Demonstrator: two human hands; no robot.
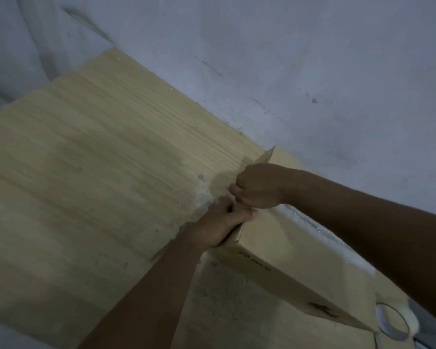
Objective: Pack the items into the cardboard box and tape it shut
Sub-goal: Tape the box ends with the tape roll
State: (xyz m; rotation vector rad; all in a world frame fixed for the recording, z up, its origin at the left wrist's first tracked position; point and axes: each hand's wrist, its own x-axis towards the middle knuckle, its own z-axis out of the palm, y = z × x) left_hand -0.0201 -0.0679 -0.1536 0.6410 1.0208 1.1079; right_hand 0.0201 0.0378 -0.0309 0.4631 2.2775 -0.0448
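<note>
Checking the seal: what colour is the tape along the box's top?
Transparent and glossy: the clear tape strip on the brown cardboard box, head view.

Much of the cardboard box (275,238) lies under my own arm.
My right forearm (368,217) covers the far stretch of the clear tape strip (310,222) on top and the box's right end. The print (256,260) on the box's side is too blurred to read, and so is the tape roll (394,323) by the near corner. The fingers of my left hand (222,222) vanish over the box's end. Whether my curled right hand (258,186) pinches anything I cannot tell.
</note>
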